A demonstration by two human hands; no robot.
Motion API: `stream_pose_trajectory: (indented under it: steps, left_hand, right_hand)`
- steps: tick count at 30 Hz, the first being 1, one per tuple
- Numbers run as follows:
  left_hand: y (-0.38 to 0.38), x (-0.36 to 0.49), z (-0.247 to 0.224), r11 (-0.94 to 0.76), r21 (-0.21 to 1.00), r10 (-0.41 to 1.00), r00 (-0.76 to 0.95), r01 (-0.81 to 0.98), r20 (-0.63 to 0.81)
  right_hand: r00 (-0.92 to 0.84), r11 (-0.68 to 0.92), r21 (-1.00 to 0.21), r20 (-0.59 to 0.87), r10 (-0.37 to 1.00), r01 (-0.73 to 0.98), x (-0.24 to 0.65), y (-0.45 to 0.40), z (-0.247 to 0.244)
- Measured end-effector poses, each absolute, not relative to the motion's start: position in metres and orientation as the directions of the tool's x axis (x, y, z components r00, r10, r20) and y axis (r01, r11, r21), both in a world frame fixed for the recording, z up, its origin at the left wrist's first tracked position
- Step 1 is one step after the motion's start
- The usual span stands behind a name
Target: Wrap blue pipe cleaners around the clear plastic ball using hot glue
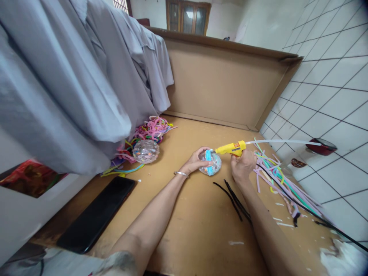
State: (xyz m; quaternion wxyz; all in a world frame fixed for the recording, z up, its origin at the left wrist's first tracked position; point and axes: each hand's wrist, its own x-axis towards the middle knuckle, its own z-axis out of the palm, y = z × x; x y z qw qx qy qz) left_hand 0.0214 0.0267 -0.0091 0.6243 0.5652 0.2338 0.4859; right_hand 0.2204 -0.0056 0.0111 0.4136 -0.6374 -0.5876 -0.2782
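My left hand [198,161] is wrapped round a clear round ball [217,165] with a band of blue pipe cleaners [209,168] across it. In my right hand [243,165] is a yellow glue gun [230,148], its nozzle at the top of the blue band; whether it touches cannot be made out. A long white glue stick [283,141] sticks out of the gun's back. Black pipe cleaners [234,199] lie on the table between my forearms.
A second clear ball [146,151] sits at left before a heap of coloured pipe cleaners [155,128]. A black phone [97,214] lies nearer. At right are loose pipe cleaners [276,172] and a black cord [310,211]. A cardboard panel [218,80] and grey cloth [94,69] stand behind.
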Motion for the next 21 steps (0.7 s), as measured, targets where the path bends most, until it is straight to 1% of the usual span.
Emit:
stream_pose_trajectory:
  steps: [4, 14, 21]
  left_hand:
    - [0.0263, 0.0213, -0.0087, -0.11, 0.933, 0.87, 0.421, -0.343, 0.257]
    - [0.0268, 0.0215, -0.0099, -0.12, 0.937, 0.871, 0.419, -0.327, 0.258]
    - [0.0257, 0.0215, -0.0083, -0.112, 0.936, 0.87, 0.422, -0.333, 0.254]
  right_hand:
    - [0.145, 0.025, -0.184, 0.846, 0.514, 0.983, 0.2212, -0.005, 0.0103]
    - [0.195, 0.018, -0.245, 0.81, 0.552, 0.969, 0.2201, -0.0054, 0.0115]
    - [0.189, 0.008, -0.235, 0.803, 0.565, 0.972, 0.2194, -0.0066, 0.0117]
